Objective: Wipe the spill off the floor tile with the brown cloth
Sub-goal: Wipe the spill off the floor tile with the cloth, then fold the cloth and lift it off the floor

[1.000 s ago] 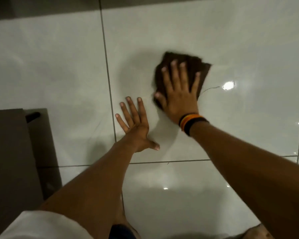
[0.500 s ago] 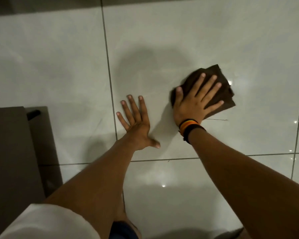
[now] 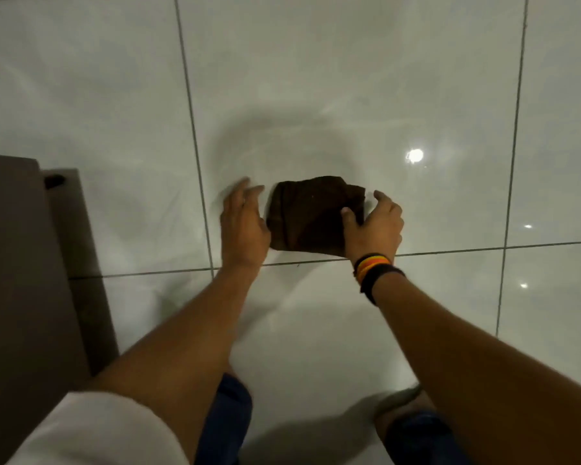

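Observation:
The brown cloth (image 3: 311, 214) lies bunched on the glossy white floor tile (image 3: 316, 95), just beyond the near grout line. My right hand (image 3: 376, 226), with striped bands on the wrist, grips the cloth's right edge: the thumb presses on top and the fingers curl around the far side. My left hand (image 3: 244, 223) is raised at the cloth's left edge with its fingers apart, touching or nearly touching it, and looks blurred. No distinct spill shows on the tile, only a soft shadow and sheen around the cloth.
A brown cabinet or furniture panel (image 3: 21, 263) stands at the left with a dark foot near its corner. Grout lines (image 3: 195, 146) cross the floor. A bright light reflection (image 3: 415, 155) lies right of the cloth. My knees in blue shorts (image 3: 228, 417) are at the bottom.
My right hand drew the cloth back toward me and left, and went from pressing flat to gripping its edge. My left hand lifted off the tile and came to the cloth's left side.

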The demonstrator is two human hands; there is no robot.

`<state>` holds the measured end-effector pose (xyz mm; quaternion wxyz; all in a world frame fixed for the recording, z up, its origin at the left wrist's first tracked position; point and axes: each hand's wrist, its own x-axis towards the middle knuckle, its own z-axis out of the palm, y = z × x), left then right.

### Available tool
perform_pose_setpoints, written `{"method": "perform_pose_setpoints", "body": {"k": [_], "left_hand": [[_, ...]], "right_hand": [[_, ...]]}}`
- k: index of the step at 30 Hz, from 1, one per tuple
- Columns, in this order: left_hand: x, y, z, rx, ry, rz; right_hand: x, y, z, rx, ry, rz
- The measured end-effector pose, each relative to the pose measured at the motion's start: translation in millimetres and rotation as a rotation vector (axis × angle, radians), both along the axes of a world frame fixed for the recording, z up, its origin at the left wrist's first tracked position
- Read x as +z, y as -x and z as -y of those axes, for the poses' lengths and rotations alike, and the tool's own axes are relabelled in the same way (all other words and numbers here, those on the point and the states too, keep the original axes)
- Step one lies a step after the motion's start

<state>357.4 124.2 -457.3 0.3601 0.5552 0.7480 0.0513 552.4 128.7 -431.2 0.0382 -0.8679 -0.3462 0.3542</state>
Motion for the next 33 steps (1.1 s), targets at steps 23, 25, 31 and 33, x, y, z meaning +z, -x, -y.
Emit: {"method": "perform_pose_setpoints", "body": {"k": [23, 25, 31, 33], "left_hand": [[289.2, 7.7, -13.1, 0.507, 0.118, 0.566], [346.5, 22.3, -13.6, 0.545, 0.105, 0.576], [485.1, 89.1, 13.6, 0.778, 0.013, 0.571], [516.0, 120.7, 31.5, 0.841, -0.029, 0.564]], "right_hand": [[254.0, 37.4, -2.9, -0.496, -0.083, -0.848], [310.8, 50.9, -7.3, -0.452, -0.078, -0.896], [456.5, 112.1, -7.3, -0.233, -0.028, -0.957], [488.4, 146.0, -4.9, -0.160, 0.005, -0.959]]}}
